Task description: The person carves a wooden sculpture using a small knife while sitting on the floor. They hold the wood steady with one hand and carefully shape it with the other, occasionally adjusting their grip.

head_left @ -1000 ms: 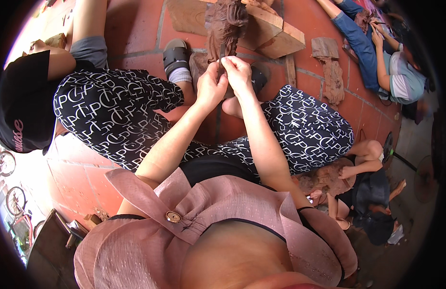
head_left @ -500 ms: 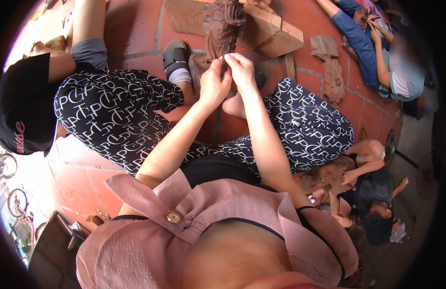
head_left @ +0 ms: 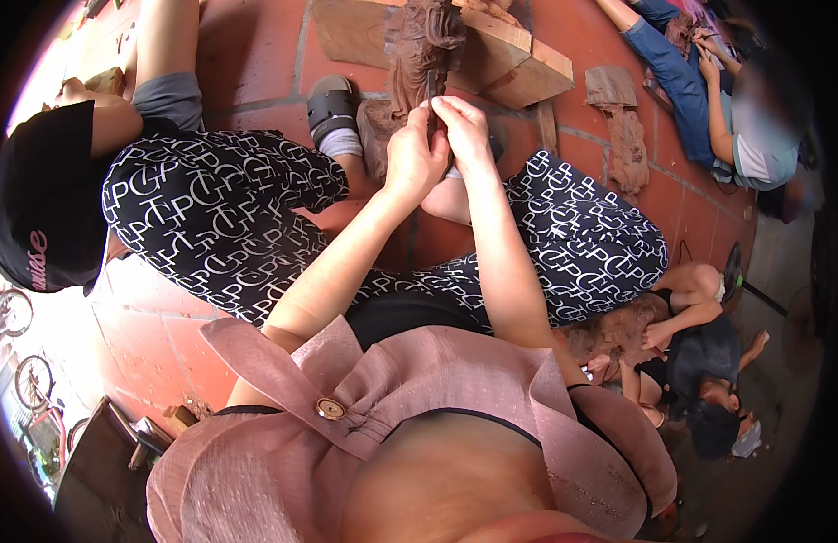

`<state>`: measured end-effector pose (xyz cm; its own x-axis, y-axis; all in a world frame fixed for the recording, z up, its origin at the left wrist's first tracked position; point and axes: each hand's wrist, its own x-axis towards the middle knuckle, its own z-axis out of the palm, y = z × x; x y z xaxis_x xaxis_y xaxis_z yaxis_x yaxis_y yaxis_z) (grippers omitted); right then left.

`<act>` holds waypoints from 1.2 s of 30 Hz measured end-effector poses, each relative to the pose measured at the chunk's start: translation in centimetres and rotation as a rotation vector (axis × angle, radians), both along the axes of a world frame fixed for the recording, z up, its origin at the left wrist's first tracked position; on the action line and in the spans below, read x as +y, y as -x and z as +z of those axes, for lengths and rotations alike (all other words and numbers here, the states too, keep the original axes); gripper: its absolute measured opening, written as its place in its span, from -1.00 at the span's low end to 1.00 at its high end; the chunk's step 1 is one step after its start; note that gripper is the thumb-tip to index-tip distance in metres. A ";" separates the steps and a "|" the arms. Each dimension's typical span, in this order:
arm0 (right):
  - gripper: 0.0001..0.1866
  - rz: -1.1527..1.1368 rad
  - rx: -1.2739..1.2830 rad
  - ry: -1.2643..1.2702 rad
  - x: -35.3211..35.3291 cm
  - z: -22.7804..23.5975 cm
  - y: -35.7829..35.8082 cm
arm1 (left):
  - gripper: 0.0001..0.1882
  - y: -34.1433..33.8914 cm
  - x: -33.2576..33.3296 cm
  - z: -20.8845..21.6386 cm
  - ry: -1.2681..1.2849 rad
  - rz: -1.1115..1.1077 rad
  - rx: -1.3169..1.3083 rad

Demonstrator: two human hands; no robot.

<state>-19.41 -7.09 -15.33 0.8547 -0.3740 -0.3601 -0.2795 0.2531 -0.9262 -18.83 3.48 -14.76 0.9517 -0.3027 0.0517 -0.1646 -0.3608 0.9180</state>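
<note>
A reddish-brown carved wooden figure [head_left: 417, 68] leans against a wood block ahead of me. My left hand [head_left: 415, 159] and my right hand [head_left: 464, 132] come together at its lower end, both with fingers closed. Between them a narrow, dark, flat-bladed carving tool [head_left: 430, 84] points away from me, its blade over the carved folds. Most of its handle is hidden by my fingers, so its exact kind does not show.
Pale wood blocks [head_left: 527, 74] prop the carving. Right of them another brown carving [head_left: 627, 145] lies on the red tiles [head_left: 256, 86]. People sit at left, far right and lower right, the last with a carving [head_left: 609, 333]. My sandalled foot [head_left: 333, 113] is beside the work.
Both hands have shifted slightly to the right along with the tool, and the left hand is a little lower. The carving has barely moved.
</note>
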 end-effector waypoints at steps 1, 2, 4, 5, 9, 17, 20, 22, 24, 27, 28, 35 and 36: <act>-0.83 0.003 -0.028 -0.044 -0.3 -0.2 0.1 | -0.67 0.0 -0.2 0.2 -0.005 -0.003 -0.039; -0.84 0.016 -0.040 -0.052 -0.5 -0.6 -0.1 | -0.68 0.0 -0.1 0.2 -0.016 -0.003 -0.014; -0.84 0.048 -0.008 -0.015 -0.3 -0.6 0.2 | -0.70 0.2 0.1 0.2 0.003 -0.016 0.092; -0.84 0.069 0.036 0.029 -0.2 -0.2 0.5 | -0.71 0.5 0.5 0.3 0.032 -0.030 0.173; -0.83 0.062 0.140 0.095 1.2 -0.7 2.4 | -0.73 2.8 1.9 -0.4 0.098 -0.044 0.191; -0.82 0.047 0.044 0.136 0.6 -1.0 1.7 | -0.74 1.8 1.5 0.0 0.115 -0.082 0.183; -0.83 0.012 0.040 0.116 0.7 -1.7 1.0 | -0.72 1.0 1.4 -0.8 0.069 -0.069 0.208; -0.83 0.022 0.076 0.100 0.5 -2.2 1.2 | -0.71 0.8 1.8 0.2 0.068 -0.087 0.433; -0.83 0.032 0.148 0.110 0.6 -2.6 1.9 | -0.71 1.4 2.2 0.8 0.070 -0.089 0.514; -0.82 0.000 0.088 0.099 1.0 -2.3 1.7 | -0.74 1.6 2.1 0.1 0.119 -0.060 0.408; -0.82 -0.013 0.045 0.104 1.1 -2.4 1.8 | -0.74 1.5 1.9 0.1 0.111 -0.056 0.354; -0.82 0.006 0.129 0.098 1.0 -1.9 1.3 | -0.71 1.4 2.0 -2.0 0.065 -0.108 0.311; -0.82 0.009 0.084 0.178 0.5 -4.8 1.7 | -0.72 1.6 2.1 -2.7 0.054 -0.114 0.285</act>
